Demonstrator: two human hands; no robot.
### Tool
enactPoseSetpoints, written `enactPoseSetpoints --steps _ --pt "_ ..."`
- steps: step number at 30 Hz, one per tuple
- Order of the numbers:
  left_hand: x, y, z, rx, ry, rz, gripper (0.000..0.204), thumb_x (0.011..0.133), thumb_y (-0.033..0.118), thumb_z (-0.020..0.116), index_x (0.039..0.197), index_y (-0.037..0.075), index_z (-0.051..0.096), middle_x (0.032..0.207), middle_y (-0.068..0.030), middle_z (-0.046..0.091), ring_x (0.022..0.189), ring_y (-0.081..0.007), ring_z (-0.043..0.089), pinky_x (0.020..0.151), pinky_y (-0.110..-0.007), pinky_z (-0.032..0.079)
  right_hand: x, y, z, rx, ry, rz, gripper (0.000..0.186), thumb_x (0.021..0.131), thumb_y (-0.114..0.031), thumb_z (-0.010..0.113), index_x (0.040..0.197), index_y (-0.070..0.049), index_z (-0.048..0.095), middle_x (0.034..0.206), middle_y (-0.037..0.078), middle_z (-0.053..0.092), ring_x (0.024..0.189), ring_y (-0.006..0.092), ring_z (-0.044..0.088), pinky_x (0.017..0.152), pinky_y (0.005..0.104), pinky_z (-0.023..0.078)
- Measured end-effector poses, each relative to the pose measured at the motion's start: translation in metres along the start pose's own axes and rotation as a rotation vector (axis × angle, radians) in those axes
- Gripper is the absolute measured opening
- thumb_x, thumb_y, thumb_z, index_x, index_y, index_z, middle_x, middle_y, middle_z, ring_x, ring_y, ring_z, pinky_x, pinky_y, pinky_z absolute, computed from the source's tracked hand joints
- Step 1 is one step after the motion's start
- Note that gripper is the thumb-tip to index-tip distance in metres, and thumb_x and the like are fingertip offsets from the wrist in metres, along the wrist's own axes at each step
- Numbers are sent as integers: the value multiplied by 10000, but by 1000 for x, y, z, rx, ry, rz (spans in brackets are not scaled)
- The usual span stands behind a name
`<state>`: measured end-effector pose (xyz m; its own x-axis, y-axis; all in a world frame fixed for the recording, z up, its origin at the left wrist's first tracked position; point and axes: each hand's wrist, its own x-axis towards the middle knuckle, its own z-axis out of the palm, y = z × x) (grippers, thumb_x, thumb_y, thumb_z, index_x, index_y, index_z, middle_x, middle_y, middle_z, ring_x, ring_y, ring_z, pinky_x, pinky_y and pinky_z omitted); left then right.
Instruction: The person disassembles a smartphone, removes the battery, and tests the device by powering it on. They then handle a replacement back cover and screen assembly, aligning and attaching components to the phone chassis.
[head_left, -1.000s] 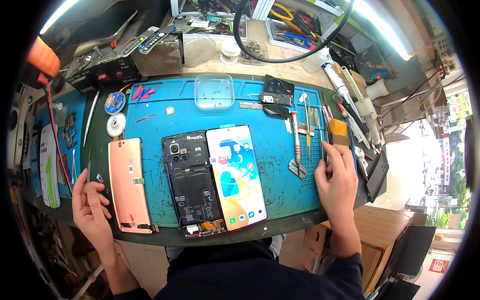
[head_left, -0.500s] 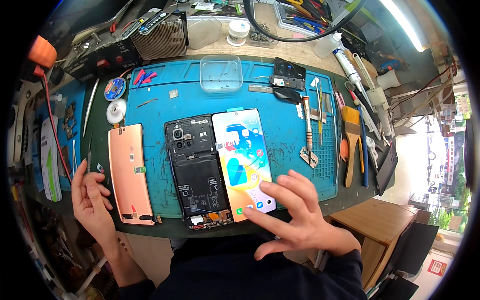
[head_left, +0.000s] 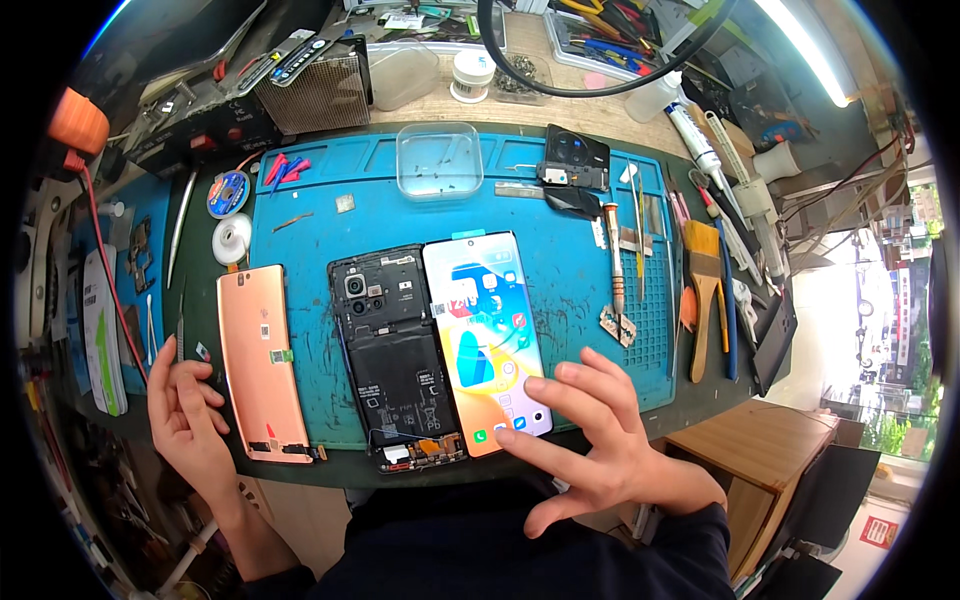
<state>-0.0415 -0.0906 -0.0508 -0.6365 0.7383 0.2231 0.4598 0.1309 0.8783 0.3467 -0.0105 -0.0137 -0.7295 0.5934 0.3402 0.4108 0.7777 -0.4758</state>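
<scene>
Lit screen (head_left: 487, 345) lies under the wide-spread right hand (head_left: 612, 452), the left hand (head_left: 192, 428) half-curled and empty.

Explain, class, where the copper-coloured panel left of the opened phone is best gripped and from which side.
Grip the copper-coloured panel across its long edges near the middle, probably with the left hand coming from above and the left. It lies flat, long and narrow, and that hand is just off its left edge. Avoid the near end, which carries a dark strip.
</scene>
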Motion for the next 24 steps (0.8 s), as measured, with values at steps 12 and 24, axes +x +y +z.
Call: enactPoseSetpoints --steps 12,24 --pt "-3 6 3 -69 22 -43 361 1087 91 544 1430 -20 565 1021 -47 684 693 -4 529 508 -136 367 0 4 -6 -61 -22 99 784 860 -788 609 1242 -117 752 1344 179 624 1261 371 549 1096 567 409" --pt "-2 5 1 -58 -13 15 355 1073 74 557 1414 -24 577 1025 -42 692 696 -11 551 495 -135 371 8 8 -15 -112 -28 169 827 955 -736 507 1313 -7 666 1398 229 561 1269 444 528 1081 557 424"
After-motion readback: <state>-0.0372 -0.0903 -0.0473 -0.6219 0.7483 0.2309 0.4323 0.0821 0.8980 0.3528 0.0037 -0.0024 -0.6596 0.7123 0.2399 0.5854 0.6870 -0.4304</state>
